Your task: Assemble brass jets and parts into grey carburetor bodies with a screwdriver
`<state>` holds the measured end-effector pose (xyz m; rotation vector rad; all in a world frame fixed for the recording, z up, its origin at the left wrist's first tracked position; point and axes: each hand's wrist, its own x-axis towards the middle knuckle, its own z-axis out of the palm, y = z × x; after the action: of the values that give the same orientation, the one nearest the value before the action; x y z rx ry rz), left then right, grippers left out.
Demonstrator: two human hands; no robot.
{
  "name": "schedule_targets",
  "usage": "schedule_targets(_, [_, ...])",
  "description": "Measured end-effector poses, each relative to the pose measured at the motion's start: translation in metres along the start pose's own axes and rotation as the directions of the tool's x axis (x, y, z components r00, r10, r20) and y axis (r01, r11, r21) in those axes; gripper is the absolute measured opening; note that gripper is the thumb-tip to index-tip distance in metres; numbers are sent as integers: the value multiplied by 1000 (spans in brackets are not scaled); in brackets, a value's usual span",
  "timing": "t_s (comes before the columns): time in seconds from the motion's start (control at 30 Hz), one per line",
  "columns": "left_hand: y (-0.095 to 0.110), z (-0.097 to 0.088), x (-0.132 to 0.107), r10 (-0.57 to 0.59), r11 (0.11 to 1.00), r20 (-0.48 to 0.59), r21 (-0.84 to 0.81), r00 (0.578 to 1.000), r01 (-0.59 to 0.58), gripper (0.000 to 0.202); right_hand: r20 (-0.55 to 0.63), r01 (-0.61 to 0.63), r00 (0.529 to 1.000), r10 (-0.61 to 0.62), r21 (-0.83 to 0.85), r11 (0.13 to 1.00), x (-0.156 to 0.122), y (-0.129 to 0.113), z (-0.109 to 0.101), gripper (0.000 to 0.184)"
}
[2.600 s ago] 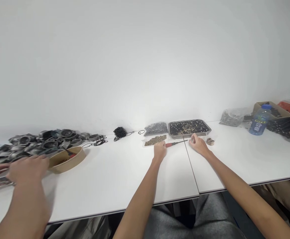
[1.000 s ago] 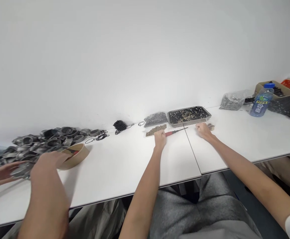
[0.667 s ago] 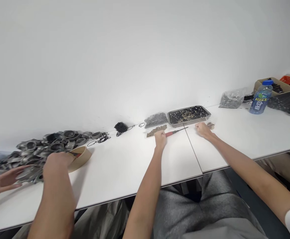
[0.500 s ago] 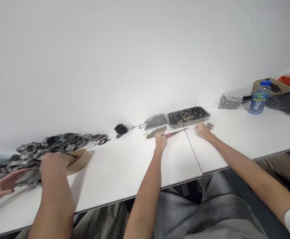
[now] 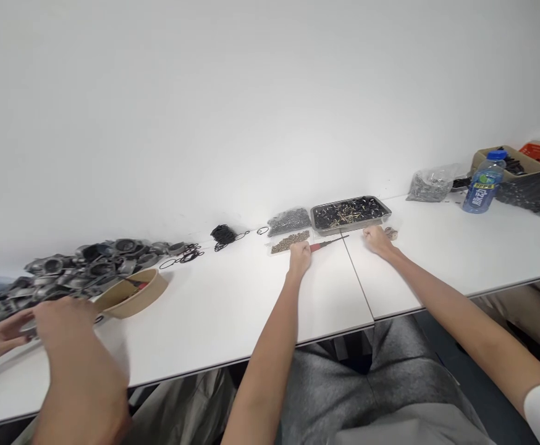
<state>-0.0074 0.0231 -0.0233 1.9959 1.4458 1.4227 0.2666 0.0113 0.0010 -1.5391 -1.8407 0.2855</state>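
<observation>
My left hand [image 5: 300,258] is closed in a fist on the white table. From its right side sticks out a red-handled screwdriver [image 5: 323,245], its slim dark tip pointing right toward the table seam. Just behind this hand lies a clear bag of small brassy parts [image 5: 291,242]. My right hand [image 5: 379,241] is also closed, resting on the table to the right of the seam; its fingertips are hidden. A small metal piece [image 5: 391,233] shows at its right side, and whether the fingers touch it I cannot tell.
A metal tray [image 5: 325,231] of black and brassy parts stands against the wall. Bagged grey parts [image 5: 291,221], black rings [image 5: 223,234] and a blue bottle [image 5: 482,185] are around. At left, a co-worker's hands [image 5: 63,321] work near grey castings [image 5: 98,269] and a round tan container [image 5: 143,300].
The co-worker's near arm at left has moved left and down, away from the round container. My hands keep nearly the same place; the view has shifted slightly.
</observation>
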Motion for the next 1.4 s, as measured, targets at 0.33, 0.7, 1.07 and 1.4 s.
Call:
schedule_targets(0.33, [11, -3, 1, -18, 999, -78, -35, 997, 15, 19, -17, 24, 1000, -23, 52, 998, 4, 7, 3, 17])
schedule_targets(0.7, [8, -3, 3, -39, 999, -102, -19, 994, 37, 20, -13, 41, 999, -40, 64, 997, 7, 9, 2, 16])
schedule_targets(1.07, [1, -3, 6, -58, 998, -104, -8, 993, 57, 33, -2, 29, 1000, -29, 44, 999, 6, 8, 3, 19])
schedule_targets(1.4, [-9, 2, 9, -124, 992, -44, -9, 991, 124, 31, 14, 22, 1000, -22, -17, 1000, 6, 8, -1, 23])
